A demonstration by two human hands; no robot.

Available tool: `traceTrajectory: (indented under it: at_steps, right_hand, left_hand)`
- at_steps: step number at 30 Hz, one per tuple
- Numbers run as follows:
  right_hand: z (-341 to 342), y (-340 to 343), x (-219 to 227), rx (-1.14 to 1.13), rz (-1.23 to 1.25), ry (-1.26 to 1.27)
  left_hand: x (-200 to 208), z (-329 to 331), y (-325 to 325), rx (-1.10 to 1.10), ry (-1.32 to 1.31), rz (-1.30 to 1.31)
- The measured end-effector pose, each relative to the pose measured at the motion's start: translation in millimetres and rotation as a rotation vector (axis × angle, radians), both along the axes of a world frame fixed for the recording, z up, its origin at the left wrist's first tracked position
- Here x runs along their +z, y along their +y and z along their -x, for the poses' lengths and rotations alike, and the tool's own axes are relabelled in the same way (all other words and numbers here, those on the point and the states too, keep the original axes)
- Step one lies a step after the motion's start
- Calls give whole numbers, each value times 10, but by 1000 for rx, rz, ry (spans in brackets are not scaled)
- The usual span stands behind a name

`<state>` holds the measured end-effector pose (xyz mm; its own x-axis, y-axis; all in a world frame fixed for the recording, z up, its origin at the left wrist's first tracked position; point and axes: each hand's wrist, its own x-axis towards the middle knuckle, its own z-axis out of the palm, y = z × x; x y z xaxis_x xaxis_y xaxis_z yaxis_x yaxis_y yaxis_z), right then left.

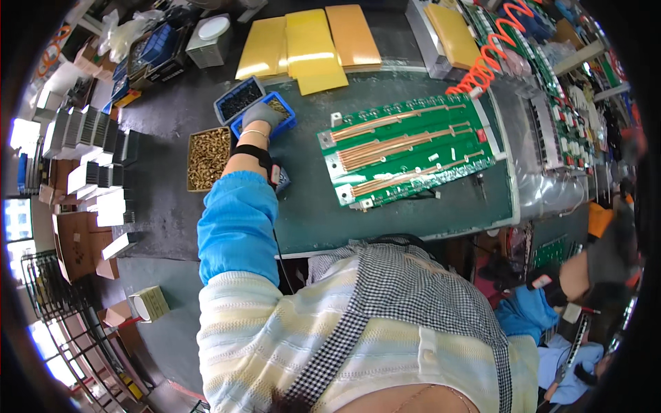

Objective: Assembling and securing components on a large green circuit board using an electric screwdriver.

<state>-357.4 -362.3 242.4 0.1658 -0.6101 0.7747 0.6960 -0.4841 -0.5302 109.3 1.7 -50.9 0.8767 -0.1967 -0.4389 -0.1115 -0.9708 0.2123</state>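
My left hand point(261, 118), in a grey glove, reaches into a blue bin point(286, 124) of small metal parts. Its fingers are lowered among the bin's contents and hidden. Touching that bin is a grey-blue bin point(237, 100) of small dark parts. Just left of my wrist stands an open box point(208, 160) full of brass-coloured fasteners. My right arm stretches far out to the right, and my right hand point(615, 237), grey-gloved, is dim and blurred near the picture's rim. A large green circuit board point(413, 155) with rows of copper bars lies on the bench in front of me.
Yellow sheets point(313, 48) lie at the back of the bench. A coiled orange hose point(492, 48) hangs down to the board's far right corner. Stacked grey metal pieces point(82, 134) stand at the left. Another person in light blue point(571, 372) is at the lower right.
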Motion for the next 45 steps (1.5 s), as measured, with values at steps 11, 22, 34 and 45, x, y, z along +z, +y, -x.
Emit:
traceTrajectory:
  at_steps: [11,22,34,45]
  right_hand:
    - [-680,316,-404,557,-230,-2]
    - [-1372,833,-383,759,-111,147]
    - [-1576,1197,-303,807,-199,29]
    - [-1389,994,-355,936,-332,-16]
  left_hand:
    - [-450,-57,527,440,191,846]
    - [-31,666,717,775,979,2209]
    - [1737,2014,-150,82,862,1727]
    - [1877,2446,-460,-202,-81,1110]
